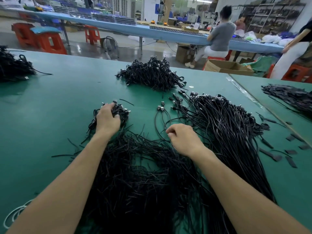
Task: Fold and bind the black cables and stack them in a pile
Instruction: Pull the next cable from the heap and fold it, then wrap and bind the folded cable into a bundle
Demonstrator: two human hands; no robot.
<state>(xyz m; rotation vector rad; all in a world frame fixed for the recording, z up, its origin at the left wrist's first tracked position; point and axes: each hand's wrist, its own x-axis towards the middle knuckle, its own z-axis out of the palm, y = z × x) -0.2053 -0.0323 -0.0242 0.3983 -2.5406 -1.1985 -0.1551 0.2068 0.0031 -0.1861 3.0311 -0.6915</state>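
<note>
Black cables [124, 113] folded in small bunch, left hand [108, 119] gripping.

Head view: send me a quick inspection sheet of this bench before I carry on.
surface: green table, taped seam to a second table at right.
job's things: small cable bundle left of centre; bound pile far centre; loose cables fanned at right; thin black strands heaped in front.
clutter: short black strips near the right edge; white cord lower left.
grips: left hand grips the small cable bundle; right hand has its fingers curled over the strands, what it holds unclear.
cables: far-left pile; right-table pile.
surroundings: blue bench, seated person, red stools, floor fan, cardboard box.
</note>
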